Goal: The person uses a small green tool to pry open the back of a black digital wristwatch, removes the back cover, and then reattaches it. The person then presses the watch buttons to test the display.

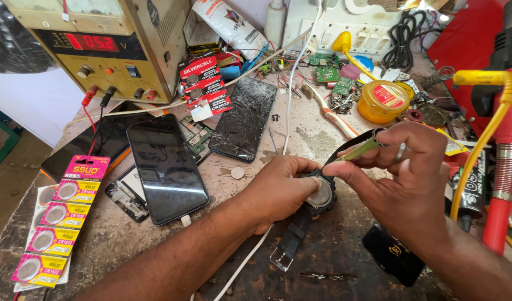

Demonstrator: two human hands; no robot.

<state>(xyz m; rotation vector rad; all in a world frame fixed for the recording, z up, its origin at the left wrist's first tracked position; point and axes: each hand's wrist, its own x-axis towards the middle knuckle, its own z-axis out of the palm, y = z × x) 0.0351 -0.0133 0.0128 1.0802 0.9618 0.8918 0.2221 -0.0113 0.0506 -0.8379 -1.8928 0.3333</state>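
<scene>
My left hand [279, 189] grips a black wristwatch [320, 195] turned face down, its round metal back showing and its strap with a buckle [286, 245] trailing toward me. My right hand [403, 175] holds a thin yellow-green tool [360, 150] between thumb and fingers, its tip angled down at the upper edge of the watch's back. A ring sits on one finger of that hand. The two hands nearly touch over the watch, above the worn workbench [334, 245].
A black phone [166, 167] and a cracked phone [243, 118] lie at the left and centre. Coin-cell blister strips [58, 223] rest at the front left. A power supply [108, 47] stands behind; a yellow round tin [383, 100], circuit boards, cables and a red tool [504, 167] crowd the right.
</scene>
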